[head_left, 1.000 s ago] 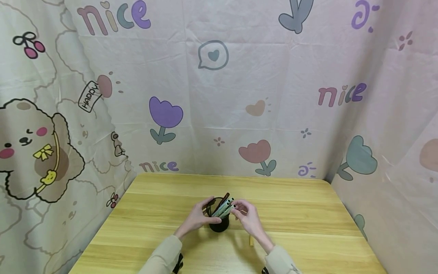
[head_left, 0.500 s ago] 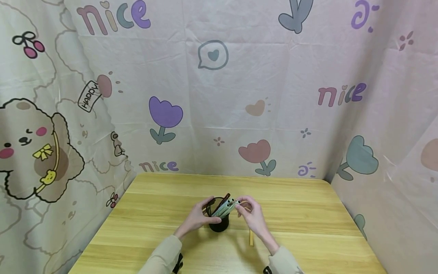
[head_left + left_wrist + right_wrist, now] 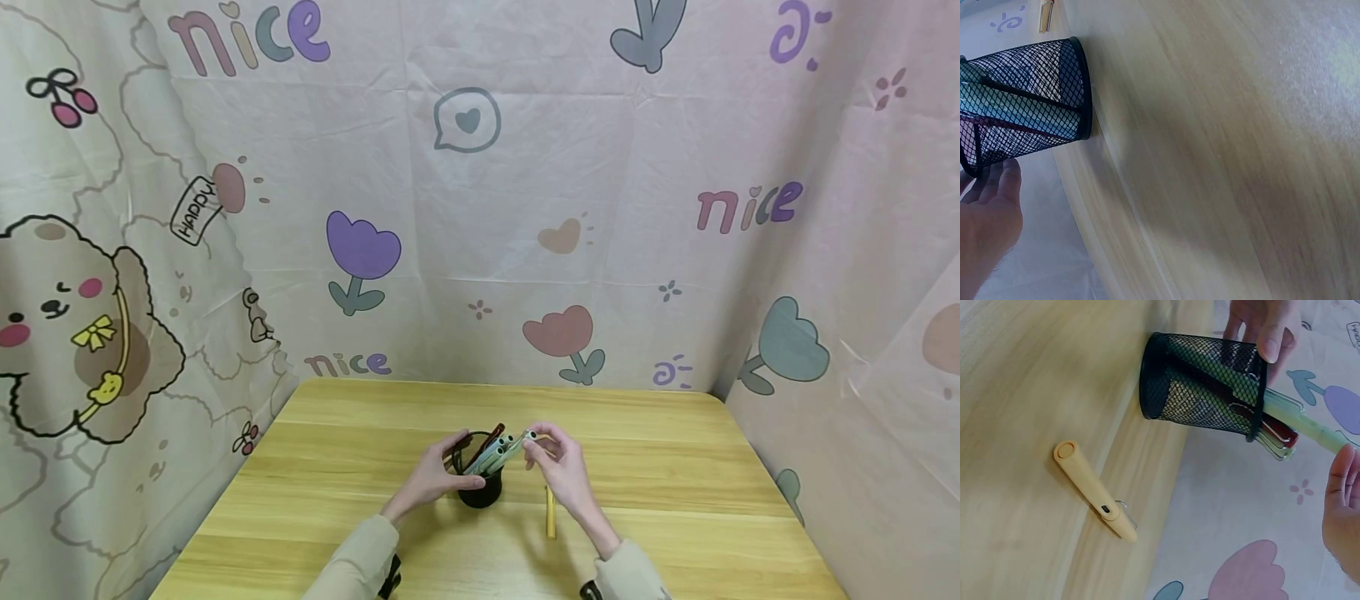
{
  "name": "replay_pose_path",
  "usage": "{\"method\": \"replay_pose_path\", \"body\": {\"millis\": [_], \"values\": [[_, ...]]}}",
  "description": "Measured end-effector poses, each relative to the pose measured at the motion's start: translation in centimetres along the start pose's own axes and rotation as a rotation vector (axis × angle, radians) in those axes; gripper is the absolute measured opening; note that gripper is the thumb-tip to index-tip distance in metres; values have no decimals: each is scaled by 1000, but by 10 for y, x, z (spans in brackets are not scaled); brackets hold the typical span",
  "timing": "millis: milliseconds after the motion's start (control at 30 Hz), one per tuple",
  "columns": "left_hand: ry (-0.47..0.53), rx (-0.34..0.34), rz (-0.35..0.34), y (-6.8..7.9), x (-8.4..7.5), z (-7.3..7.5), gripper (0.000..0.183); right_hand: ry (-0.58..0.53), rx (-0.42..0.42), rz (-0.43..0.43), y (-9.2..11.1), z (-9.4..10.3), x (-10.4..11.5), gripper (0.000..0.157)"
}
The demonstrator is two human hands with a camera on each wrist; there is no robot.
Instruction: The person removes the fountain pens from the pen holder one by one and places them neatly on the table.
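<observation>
My left hand [image 3: 435, 473] grips the rim of a black mesh pen holder [image 3: 480, 493] standing on the wooden table. Several pale green and bluish pens [image 3: 491, 457] and a dark red pen [image 3: 497, 430] lean inside it. Between thumb and fingers, my right hand [image 3: 561, 467] pinches the top of a pale green pen [image 3: 1325, 437] at the holder's right. Much of that pen shows above the rim, slanting to the right. Through the mesh [image 3: 1029, 94], the left wrist view shows the pens' lower parts.
A yellow-orange pen-shaped thing [image 3: 1088, 481] with a wire clip lies on the table, to the right of the holder and close by my right wrist. Behind the table's far edge hangs a printed cloth [image 3: 465, 208], with more cloth along both sides.
My right hand has moved up and to the right with the pale green pen, drawing it further out. My left hand and the holder have stayed in place.
</observation>
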State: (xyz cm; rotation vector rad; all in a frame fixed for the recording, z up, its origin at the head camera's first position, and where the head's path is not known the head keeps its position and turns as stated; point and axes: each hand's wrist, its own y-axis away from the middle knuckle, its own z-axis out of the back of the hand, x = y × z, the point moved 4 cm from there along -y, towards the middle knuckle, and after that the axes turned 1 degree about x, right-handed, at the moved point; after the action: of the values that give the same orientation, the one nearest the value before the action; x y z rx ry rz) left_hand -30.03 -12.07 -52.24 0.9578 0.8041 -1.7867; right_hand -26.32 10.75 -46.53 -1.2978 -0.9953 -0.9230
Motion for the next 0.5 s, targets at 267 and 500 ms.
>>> {"method": "replay_pose_path", "body": {"millis": [267, 500], "values": [[2, 8, -4, 1, -1, 1, 96, -65, 32, 64, -1, 6, 5, 24], [-3, 12, -2, 1, -1, 0, 96, -129, 95, 141, -1, 10, 8, 26]]}}
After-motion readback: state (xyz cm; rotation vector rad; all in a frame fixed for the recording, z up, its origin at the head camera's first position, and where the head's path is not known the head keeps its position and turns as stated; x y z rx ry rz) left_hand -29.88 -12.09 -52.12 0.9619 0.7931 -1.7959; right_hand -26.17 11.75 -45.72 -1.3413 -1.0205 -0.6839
